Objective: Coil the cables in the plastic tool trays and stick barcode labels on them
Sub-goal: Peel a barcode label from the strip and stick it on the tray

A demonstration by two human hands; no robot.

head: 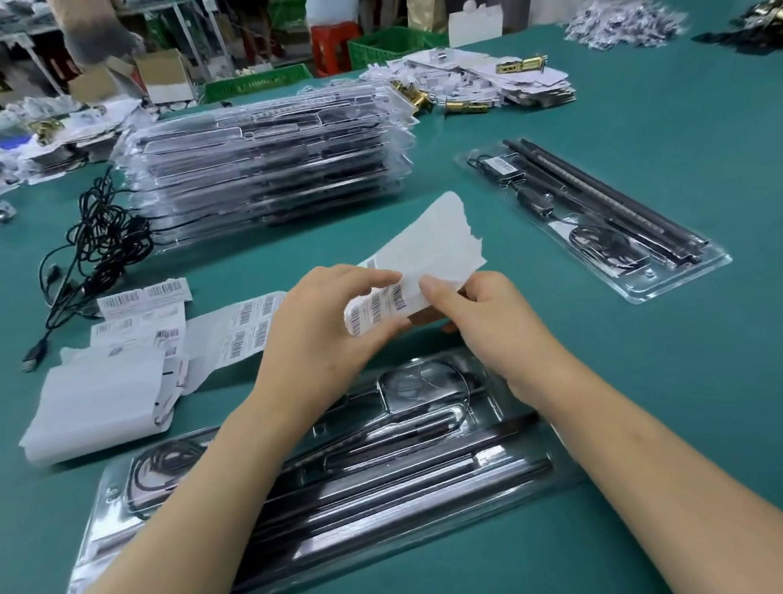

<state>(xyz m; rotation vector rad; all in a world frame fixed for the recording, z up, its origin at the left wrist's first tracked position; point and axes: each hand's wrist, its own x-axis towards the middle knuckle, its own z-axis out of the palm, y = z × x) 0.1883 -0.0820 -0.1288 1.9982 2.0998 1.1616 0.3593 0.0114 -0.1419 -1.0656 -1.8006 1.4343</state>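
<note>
Left hand (331, 330) pinches the label strip (383, 304) taut while right hand (486, 317) pinches its edge, likely peeling a barcode for the tray (424, 530) beneath both.

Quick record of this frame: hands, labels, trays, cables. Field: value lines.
left hand: pinches label strip
right hand: pinches same strip
near tray: under hands, cable coiled, no label seen
far tray: right, barcode label stuck on
tray stack: behind hands
loose cables: left of stack
label sheets: left of hands
</note>
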